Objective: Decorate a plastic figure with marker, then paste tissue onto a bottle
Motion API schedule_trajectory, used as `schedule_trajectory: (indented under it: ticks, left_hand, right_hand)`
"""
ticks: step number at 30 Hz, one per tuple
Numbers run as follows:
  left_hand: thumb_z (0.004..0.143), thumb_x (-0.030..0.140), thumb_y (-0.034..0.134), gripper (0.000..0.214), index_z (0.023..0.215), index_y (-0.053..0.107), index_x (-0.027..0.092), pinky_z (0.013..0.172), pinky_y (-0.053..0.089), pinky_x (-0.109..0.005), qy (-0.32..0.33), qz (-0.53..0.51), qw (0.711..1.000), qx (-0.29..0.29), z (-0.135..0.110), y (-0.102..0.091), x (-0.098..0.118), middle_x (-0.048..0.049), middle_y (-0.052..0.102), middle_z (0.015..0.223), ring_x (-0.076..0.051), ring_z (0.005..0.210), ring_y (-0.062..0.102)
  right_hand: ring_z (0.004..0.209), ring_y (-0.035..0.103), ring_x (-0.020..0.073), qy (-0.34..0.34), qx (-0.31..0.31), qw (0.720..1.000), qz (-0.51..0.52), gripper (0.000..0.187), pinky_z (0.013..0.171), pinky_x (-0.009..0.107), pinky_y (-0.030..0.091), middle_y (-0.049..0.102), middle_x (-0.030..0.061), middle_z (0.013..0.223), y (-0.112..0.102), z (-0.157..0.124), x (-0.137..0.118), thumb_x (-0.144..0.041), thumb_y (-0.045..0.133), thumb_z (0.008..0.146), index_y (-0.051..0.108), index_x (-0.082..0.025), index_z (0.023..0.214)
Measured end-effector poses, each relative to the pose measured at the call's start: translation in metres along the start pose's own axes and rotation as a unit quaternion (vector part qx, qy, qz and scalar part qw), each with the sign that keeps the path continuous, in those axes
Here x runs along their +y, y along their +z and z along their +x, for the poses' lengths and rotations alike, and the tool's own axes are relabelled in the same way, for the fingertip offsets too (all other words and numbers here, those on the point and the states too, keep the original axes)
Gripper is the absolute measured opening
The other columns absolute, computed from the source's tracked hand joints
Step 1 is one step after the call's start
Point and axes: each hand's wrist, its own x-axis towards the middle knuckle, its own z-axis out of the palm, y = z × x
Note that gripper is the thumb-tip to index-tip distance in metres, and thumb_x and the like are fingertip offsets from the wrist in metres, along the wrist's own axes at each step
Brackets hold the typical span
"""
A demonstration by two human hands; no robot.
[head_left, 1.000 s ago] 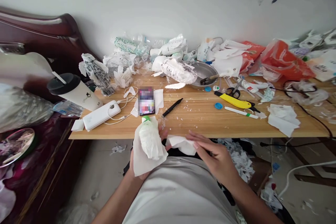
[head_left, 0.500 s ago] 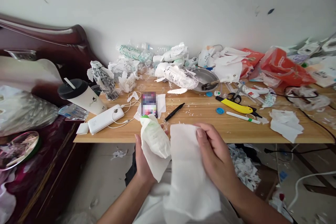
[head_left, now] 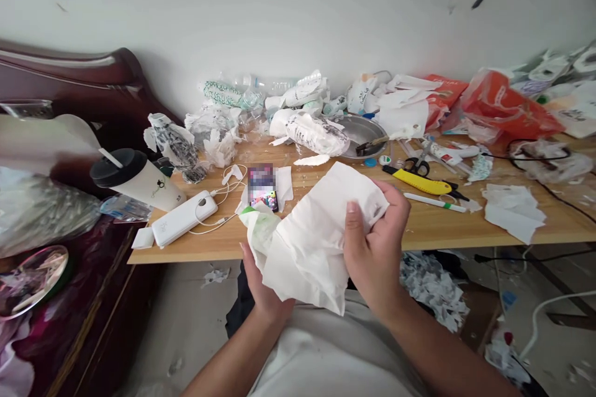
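Note:
My left hand (head_left: 261,285) is wrapped around a bottle-shaped thing covered in white tissue (head_left: 259,232), with a bit of green showing at its top end. Its lower part is hidden. Between the thumb and fingers of my right hand (head_left: 378,248) is a white tissue sheet (head_left: 321,223), pinched at its right edge. The sheet slants across the front of the wrapped thing and covers most of it. Both are held just over the table's front edge, close to a phone (head_left: 263,186) lying on paper.
On the wooden table (head_left: 223,245) lie a white power bank (head_left: 184,218) with a cable, a tumbler (head_left: 139,177), a yellow utility knife (head_left: 419,182) and scissors (head_left: 416,167). Behind are paper-wrapped bottles (head_left: 314,132), a metal bowl (head_left: 365,131) and red plastic bags (head_left: 505,105).
My right hand has raised the tissue sheet and brought it left over the wrapped thing. It now hides the black pen. The camera view has shifted slightly.

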Motion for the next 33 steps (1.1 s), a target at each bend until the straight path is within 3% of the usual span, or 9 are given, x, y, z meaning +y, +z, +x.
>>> schedule_trajectory:
  ticks: [4, 8, 10, 14, 19, 24, 29, 33]
  left_hand:
    - [0.095, 0.068, 0.039, 0.061, 0.128, 0.069, 0.025, 0.105, 0.049, -0.043, 0.03, -0.004, 0.999, 0.021, 0.004, 0.005, -0.001, -0.0089, 0.074, 0.12, -0.032, 0.12, 0.065]
    - [0.093, 0.066, 0.043, 0.061, 0.13, 0.067, 0.024, 0.088, 0.057, -0.047, 0.051, 0.005, 0.998, 0.02, 0.006, 0.001, 0.01, -0.0111, 0.076, 0.112, -0.032, 0.1, 0.073]
    - [0.095, 0.061, 0.046, 0.055, 0.135, 0.063, 0.028, 0.087, 0.058, -0.05, 0.062, 0.005, 0.998, 0.014, 0.006, -0.004, 0.016, -0.0098, 0.075, 0.117, -0.033, 0.101, 0.073]
    - [0.096, 0.058, 0.047, 0.048, 0.134, 0.064, 0.033, 0.098, 0.054, -0.052, 0.036, -0.015, 0.999, -0.004, 0.005, -0.017, 0.021, -0.0054, 0.074, 0.125, -0.031, 0.11, 0.07]
    - [0.096, 0.054, 0.048, 0.046, 0.131, 0.065, 0.03, 0.106, 0.047, -0.06, -0.077, -0.049, 0.987, -0.129, 0.011, -0.019, 0.009, -0.0081, 0.073, 0.127, -0.03, 0.115, 0.069]
    - [0.098, 0.058, 0.04, 0.052, 0.139, 0.058, 0.031, 0.109, 0.045, -0.058, -0.183, -0.051, 0.963, -0.193, 0.029, 0.006, -0.019, -0.0071, 0.056, 0.151, -0.032, 0.138, 0.052]
    - [0.098, 0.062, 0.031, 0.077, 0.152, 0.041, 0.009, 0.119, 0.035, -0.053, -0.271, -0.067, 0.942, -0.186, 0.047, 0.017, -0.045, -0.015, 0.041, 0.161, -0.033, 0.151, 0.032]
    - [0.096, 0.068, 0.031, 0.084, 0.153, 0.039, 0.008, 0.12, 0.033, -0.056, -0.283, -0.073, 0.946, -0.143, 0.052, 0.014, -0.054, -0.0178, 0.053, 0.152, -0.035, 0.149, 0.035]
  right_hand:
    - [0.127, 0.055, 0.0296, -0.008, 0.005, 1.0, -0.024, 0.047, 0.107, 0.054, 0.048, 0.051, 0.0169, 0.137, -0.01, 0.017, 0.025, -0.037, 0.054, 0.097, 0.042, -0.02, 0.139]
    - [0.118, 0.061, 0.0281, 0.011, 0.067, 0.991, -0.112, 0.051, 0.102, 0.051, 0.051, 0.055, 0.0171, 0.135, -0.056, 0.057, 0.087, -0.041, 0.052, 0.097, 0.039, -0.02, 0.141]
    - [0.123, 0.057, 0.0324, 0.009, 0.034, 0.979, -0.2, 0.048, 0.107, 0.056, 0.046, 0.056, 0.0199, 0.133, -0.076, 0.075, 0.12, -0.037, 0.052, 0.094, 0.045, -0.015, 0.136]
    - [0.125, 0.055, 0.0352, 0.015, -0.03, 0.971, -0.235, 0.042, 0.111, 0.057, 0.041, 0.061, 0.0204, 0.13, -0.091, 0.086, 0.157, -0.03, 0.055, 0.087, 0.058, -0.014, 0.125]
    - [0.123, 0.057, 0.0347, 0.055, -0.01, 0.976, -0.212, 0.045, 0.109, 0.059, 0.04, 0.062, 0.0203, 0.13, -0.091, 0.067, 0.161, -0.033, 0.053, 0.089, 0.056, -0.014, 0.129]
    - [0.119, 0.062, 0.0261, 0.09, -0.024, 0.99, -0.101, 0.043, 0.108, 0.049, 0.047, 0.066, 0.0122, 0.126, -0.088, 0.045, 0.157, -0.044, 0.052, 0.094, 0.054, -0.021, 0.13]
    - [0.115, 0.065, 0.0242, 0.122, -0.027, 0.992, -0.035, 0.044, 0.101, 0.045, 0.052, 0.067, 0.0103, 0.127, -0.088, 0.034, 0.158, -0.05, 0.054, 0.094, 0.055, -0.022, 0.128]
    - [0.107, 0.067, 0.0247, 0.129, 0.002, 0.991, -0.048, 0.048, 0.093, 0.041, 0.056, 0.07, 0.0101, 0.118, -0.097, 0.035, 0.163, -0.056, 0.058, 0.09, 0.06, -0.021, 0.123]
